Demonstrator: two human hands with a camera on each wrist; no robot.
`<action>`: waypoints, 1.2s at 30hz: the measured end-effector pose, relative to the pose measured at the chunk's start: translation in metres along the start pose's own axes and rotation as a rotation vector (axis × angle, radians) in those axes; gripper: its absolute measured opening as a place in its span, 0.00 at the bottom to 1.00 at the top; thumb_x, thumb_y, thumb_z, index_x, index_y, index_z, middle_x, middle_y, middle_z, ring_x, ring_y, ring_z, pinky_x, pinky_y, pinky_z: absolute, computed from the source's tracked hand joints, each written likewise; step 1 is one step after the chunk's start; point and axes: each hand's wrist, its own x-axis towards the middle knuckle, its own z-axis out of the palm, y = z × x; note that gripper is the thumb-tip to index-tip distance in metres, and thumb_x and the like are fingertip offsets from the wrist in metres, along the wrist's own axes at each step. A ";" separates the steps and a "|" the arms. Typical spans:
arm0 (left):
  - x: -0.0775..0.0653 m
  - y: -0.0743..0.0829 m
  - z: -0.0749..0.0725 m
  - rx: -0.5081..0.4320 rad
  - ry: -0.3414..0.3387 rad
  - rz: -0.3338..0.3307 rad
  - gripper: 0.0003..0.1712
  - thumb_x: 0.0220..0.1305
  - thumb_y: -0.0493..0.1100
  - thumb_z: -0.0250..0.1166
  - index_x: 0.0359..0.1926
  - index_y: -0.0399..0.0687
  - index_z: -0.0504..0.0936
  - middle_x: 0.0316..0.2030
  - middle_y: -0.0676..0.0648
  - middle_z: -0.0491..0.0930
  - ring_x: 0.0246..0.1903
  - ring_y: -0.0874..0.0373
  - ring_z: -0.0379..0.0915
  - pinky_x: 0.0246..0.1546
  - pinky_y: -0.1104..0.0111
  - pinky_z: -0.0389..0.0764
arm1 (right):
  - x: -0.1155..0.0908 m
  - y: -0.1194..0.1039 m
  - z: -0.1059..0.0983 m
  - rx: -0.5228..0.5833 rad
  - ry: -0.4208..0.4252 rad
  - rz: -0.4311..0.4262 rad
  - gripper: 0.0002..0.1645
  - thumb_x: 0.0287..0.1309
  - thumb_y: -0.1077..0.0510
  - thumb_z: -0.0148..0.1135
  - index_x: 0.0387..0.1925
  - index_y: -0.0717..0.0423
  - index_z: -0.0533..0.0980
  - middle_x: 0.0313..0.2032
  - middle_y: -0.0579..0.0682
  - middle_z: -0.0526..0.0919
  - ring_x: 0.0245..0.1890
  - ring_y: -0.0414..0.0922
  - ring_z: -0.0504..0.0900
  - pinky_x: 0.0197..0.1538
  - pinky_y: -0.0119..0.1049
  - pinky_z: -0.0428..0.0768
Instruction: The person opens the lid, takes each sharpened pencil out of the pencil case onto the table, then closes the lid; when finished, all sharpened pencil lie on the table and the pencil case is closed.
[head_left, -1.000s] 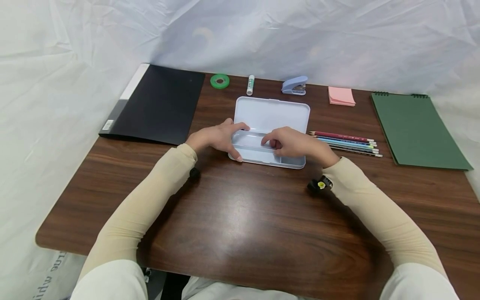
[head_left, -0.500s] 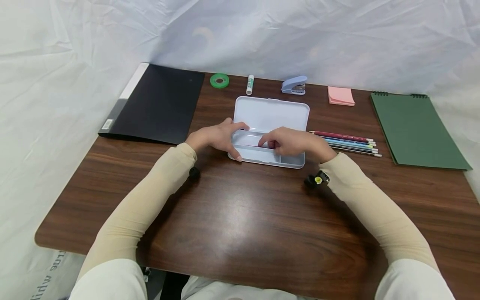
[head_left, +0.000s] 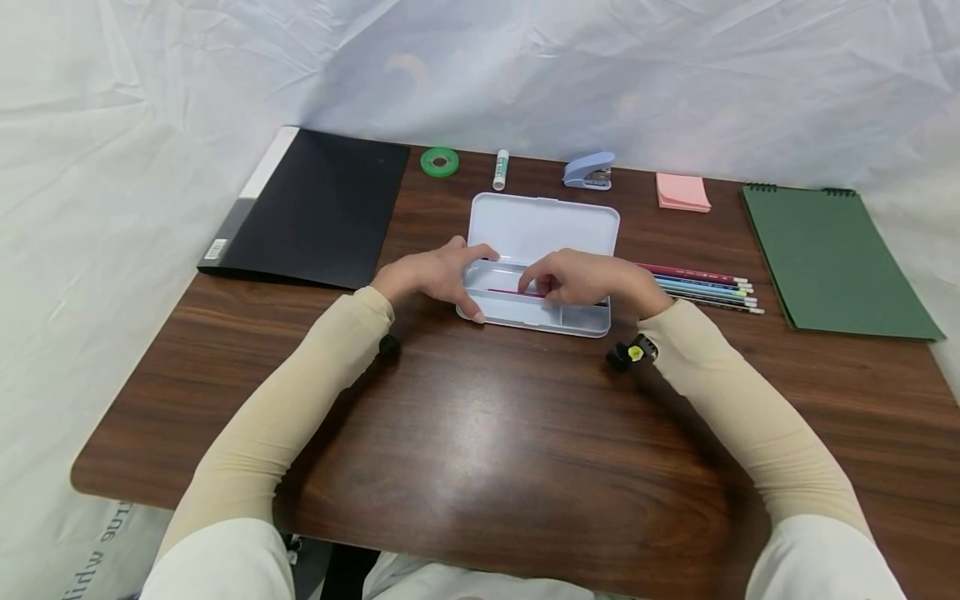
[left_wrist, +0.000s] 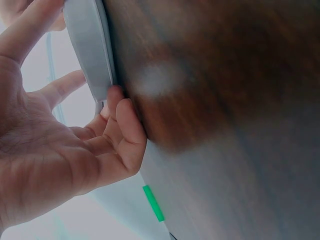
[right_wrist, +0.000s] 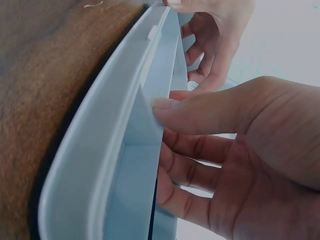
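A white pencil case lies on the table, its lid raised at the back. My left hand grips the case's left end, the thumb at the front edge and the index finger across the hinge side. Inside the long compartment lies a thin dark red pencil. The curled fingers of my right hand reach into this compartment and hold the pencil, hiding its middle. In the right wrist view the right thumb lies by the inner divider.
Several pencils lie to the right of the case, beside a green spiral notebook. Behind stand a stapler, a glue stick, green tape and pink sticky notes. A black folder lies at left.
My right hand has shifted slightly left and up inside the case, and the red pencil now shows left of its fingertips. My left hand stays on the case's end.
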 end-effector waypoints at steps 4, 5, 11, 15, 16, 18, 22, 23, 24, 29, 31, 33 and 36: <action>0.001 0.000 0.000 0.001 0.003 0.003 0.57 0.49 0.57 0.79 0.76 0.61 0.56 0.59 0.39 0.58 0.57 0.47 0.62 0.60 0.54 0.69 | 0.000 0.001 0.000 0.007 0.010 -0.005 0.21 0.61 0.71 0.61 0.56 0.58 0.79 0.33 0.53 0.77 0.34 0.47 0.72 0.43 0.41 0.70; 0.001 -0.001 0.000 0.002 0.004 0.004 0.57 0.50 0.56 0.79 0.76 0.61 0.56 0.59 0.39 0.58 0.57 0.47 0.62 0.60 0.54 0.69 | 0.000 0.001 0.000 0.009 0.013 -0.006 0.21 0.61 0.71 0.61 0.55 0.59 0.79 0.33 0.53 0.76 0.34 0.47 0.72 0.43 0.41 0.70; 0.001 -0.001 0.000 -0.002 0.007 0.006 0.57 0.50 0.56 0.79 0.76 0.61 0.56 0.58 0.39 0.58 0.57 0.47 0.61 0.59 0.55 0.69 | -0.001 0.000 -0.001 0.024 0.035 -0.011 0.21 0.60 0.71 0.62 0.55 0.60 0.79 0.35 0.53 0.79 0.36 0.47 0.74 0.45 0.41 0.72; 0.001 -0.001 0.001 -0.003 0.010 0.007 0.57 0.49 0.56 0.79 0.76 0.61 0.56 0.58 0.39 0.58 0.57 0.47 0.61 0.59 0.55 0.69 | -0.001 0.001 -0.001 0.046 0.048 -0.001 0.22 0.59 0.72 0.62 0.56 0.61 0.79 0.38 0.54 0.82 0.38 0.48 0.75 0.47 0.42 0.74; 0.001 -0.001 0.001 -0.003 0.011 0.007 0.57 0.49 0.56 0.79 0.76 0.61 0.56 0.58 0.39 0.58 0.57 0.47 0.61 0.59 0.55 0.69 | -0.001 0.001 -0.001 0.053 0.049 0.000 0.23 0.59 0.73 0.62 0.56 0.61 0.79 0.38 0.54 0.82 0.38 0.48 0.76 0.47 0.42 0.75; 0.001 -0.001 0.001 -0.003 0.010 0.007 0.57 0.49 0.56 0.79 0.76 0.61 0.56 0.58 0.39 0.58 0.57 0.47 0.61 0.59 0.55 0.69 | -0.001 0.002 -0.001 0.061 0.049 -0.001 0.23 0.59 0.73 0.63 0.56 0.61 0.79 0.38 0.54 0.82 0.38 0.48 0.76 0.47 0.42 0.75; 0.001 -0.001 0.001 -0.001 0.008 0.010 0.57 0.49 0.56 0.79 0.76 0.60 0.56 0.58 0.39 0.58 0.57 0.47 0.62 0.59 0.55 0.69 | 0.000 0.003 -0.001 0.076 0.048 -0.013 0.23 0.58 0.73 0.63 0.56 0.61 0.79 0.38 0.53 0.83 0.37 0.47 0.76 0.47 0.41 0.76; 0.001 -0.001 0.001 0.001 0.008 0.010 0.57 0.49 0.56 0.79 0.76 0.60 0.56 0.58 0.39 0.58 0.57 0.47 0.62 0.59 0.55 0.69 | -0.001 0.003 -0.001 0.081 0.047 -0.014 0.23 0.58 0.72 0.63 0.56 0.61 0.79 0.38 0.53 0.83 0.37 0.46 0.76 0.46 0.41 0.76; 0.001 -0.001 0.001 0.002 0.008 0.009 0.57 0.49 0.56 0.79 0.76 0.60 0.56 0.58 0.39 0.58 0.57 0.47 0.62 0.59 0.55 0.69 | -0.001 0.003 -0.001 0.087 0.046 -0.016 0.23 0.58 0.72 0.63 0.56 0.61 0.79 0.38 0.53 0.83 0.37 0.46 0.76 0.46 0.40 0.76; 0.001 0.000 0.001 0.002 0.007 0.001 0.57 0.49 0.57 0.79 0.75 0.61 0.56 0.58 0.39 0.58 0.57 0.47 0.61 0.58 0.55 0.70 | -0.001 0.005 -0.002 0.109 0.040 -0.016 0.23 0.58 0.72 0.63 0.56 0.60 0.79 0.38 0.53 0.84 0.37 0.47 0.76 0.47 0.40 0.76; 0.001 0.000 0.001 0.000 0.007 0.000 0.57 0.49 0.57 0.79 0.75 0.61 0.56 0.58 0.40 0.59 0.57 0.47 0.61 0.58 0.55 0.70 | -0.001 0.007 -0.002 0.112 0.041 -0.019 0.24 0.59 0.73 0.62 0.57 0.60 0.79 0.39 0.53 0.84 0.38 0.47 0.76 0.47 0.40 0.76; 0.001 0.000 0.001 0.000 0.009 0.001 0.57 0.49 0.57 0.79 0.75 0.61 0.56 0.58 0.40 0.59 0.57 0.47 0.61 0.58 0.55 0.70 | -0.001 0.008 -0.002 0.114 0.042 -0.022 0.24 0.59 0.73 0.62 0.57 0.60 0.79 0.39 0.53 0.84 0.38 0.47 0.76 0.47 0.41 0.76; 0.001 0.000 0.001 0.000 0.009 -0.001 0.57 0.49 0.57 0.79 0.75 0.61 0.56 0.58 0.40 0.59 0.57 0.47 0.61 0.58 0.55 0.70 | -0.001 0.008 -0.002 0.117 0.043 -0.025 0.23 0.59 0.73 0.62 0.57 0.60 0.79 0.39 0.54 0.84 0.38 0.47 0.77 0.47 0.41 0.76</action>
